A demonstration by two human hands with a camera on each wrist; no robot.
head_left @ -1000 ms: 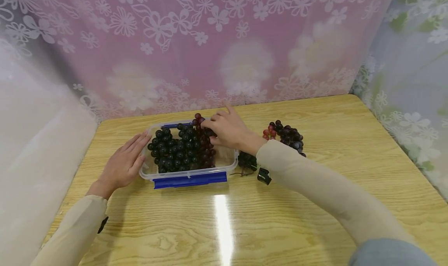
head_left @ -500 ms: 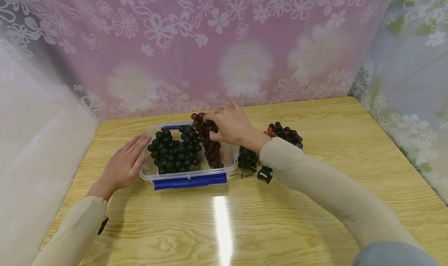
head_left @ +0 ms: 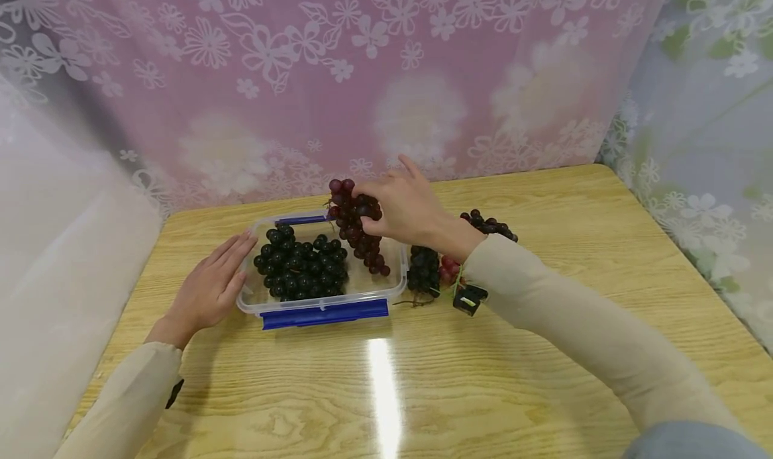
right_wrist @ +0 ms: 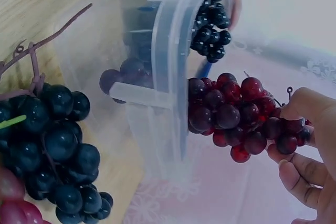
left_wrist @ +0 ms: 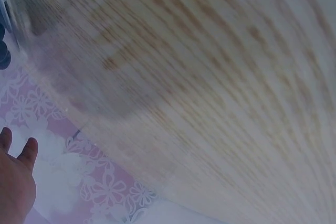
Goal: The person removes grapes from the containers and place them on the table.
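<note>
My right hand [head_left: 407, 204] pinches a bunch of dark red grapes [head_left: 359, 234] between thumb and fingers. The bunch hangs slanted over the right part of a clear plastic container [head_left: 362, 298] with blue latch flaps. In the right wrist view, that bunch [right_wrist: 226, 114] reaches past the container rim [right_wrist: 170, 72] toward the thumb and fingertips. A large bunch of black grapes [head_left: 302, 266] lies in the left part of the container. My left hand [head_left: 208, 288] rests with extended fingers along the container's left side. In the left wrist view only part of the left hand [left_wrist: 16, 182] shows.
Right of the container lies a black grape bunch [head_left: 424, 271] with a brown stem [right_wrist: 58, 35]. Beside it are red grapes [head_left: 449, 269] and dark purple grapes [head_left: 489, 224], partly hidden by the right forearm. A pink floral curtain [head_left: 302, 110] hangs behind the wooden table [head_left: 290, 392].
The right hand has raised the dark red grapes up from the container, away from the black bunch, shifting slightly right. The left hand has stayed at the container's side.
</note>
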